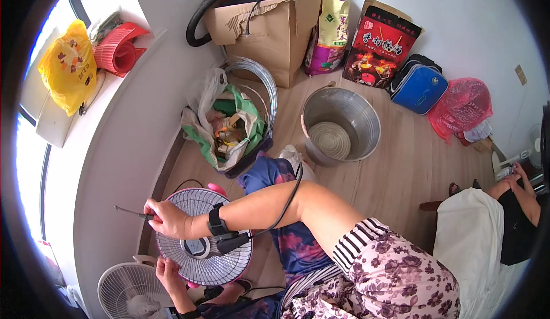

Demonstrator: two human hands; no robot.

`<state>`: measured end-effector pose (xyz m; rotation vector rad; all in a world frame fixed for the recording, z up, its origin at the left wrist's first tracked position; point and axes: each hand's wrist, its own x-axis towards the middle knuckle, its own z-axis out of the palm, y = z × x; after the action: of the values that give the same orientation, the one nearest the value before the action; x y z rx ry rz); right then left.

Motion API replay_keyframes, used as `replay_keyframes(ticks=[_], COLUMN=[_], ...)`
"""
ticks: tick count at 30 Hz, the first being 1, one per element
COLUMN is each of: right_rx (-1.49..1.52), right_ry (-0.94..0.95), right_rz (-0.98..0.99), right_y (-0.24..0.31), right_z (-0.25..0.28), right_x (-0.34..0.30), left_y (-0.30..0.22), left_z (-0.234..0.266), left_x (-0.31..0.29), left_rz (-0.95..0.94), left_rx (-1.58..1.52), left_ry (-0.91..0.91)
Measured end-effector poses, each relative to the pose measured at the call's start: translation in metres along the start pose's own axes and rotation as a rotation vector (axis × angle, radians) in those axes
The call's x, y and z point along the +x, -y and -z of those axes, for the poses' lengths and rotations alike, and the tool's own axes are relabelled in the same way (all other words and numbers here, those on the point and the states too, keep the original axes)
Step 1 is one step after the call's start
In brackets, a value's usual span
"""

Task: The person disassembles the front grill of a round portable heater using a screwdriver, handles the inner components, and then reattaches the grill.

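My right hand [171,218] is closed around the dark handle of a screwdriver [133,211], whose thin metal shaft points left, away from the fan. Beneath that wrist sits a round fan [220,264] with a wire grille, a pink rim and a pale disc at its centre. My left hand [168,272] grips the fan's lower left rim with curled fingers. A dark strap and a small black device with a cable are on my right wrist. The fan rests close against my legs.
A second, white fan [123,287] stands at lower left. Ahead are an open bag of odds and ends [252,112], a wire coil [269,87], a metal bucket [369,127] and a cardboard box [263,49]. Another person [518,204] sits at right.
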<state>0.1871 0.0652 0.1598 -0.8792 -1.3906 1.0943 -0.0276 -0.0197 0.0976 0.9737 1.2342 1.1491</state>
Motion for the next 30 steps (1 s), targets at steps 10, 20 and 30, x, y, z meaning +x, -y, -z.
replay_keyframes(ticks=[10, 20, 30], right_rx=[-0.002, -0.014, 0.01], right_ry=[-0.013, -0.021, -0.068], right_rz=[-0.005, 0.003, 0.069], right_y=[-0.007, -0.007, -0.016], right_z=[-0.002, -0.003, -0.004], right_x=[0.0, 0.0, 0.004], left_y=[0.002, 0.008, -0.056], left_z=[-0.002, -0.001, -0.019], left_x=[-0.002, -0.002, -0.008], left_rz=[0.011, 0.05, -0.122], left_rx=[0.001, 0.031, 0.137], left_ry=[-0.018, -0.023, 0.043])
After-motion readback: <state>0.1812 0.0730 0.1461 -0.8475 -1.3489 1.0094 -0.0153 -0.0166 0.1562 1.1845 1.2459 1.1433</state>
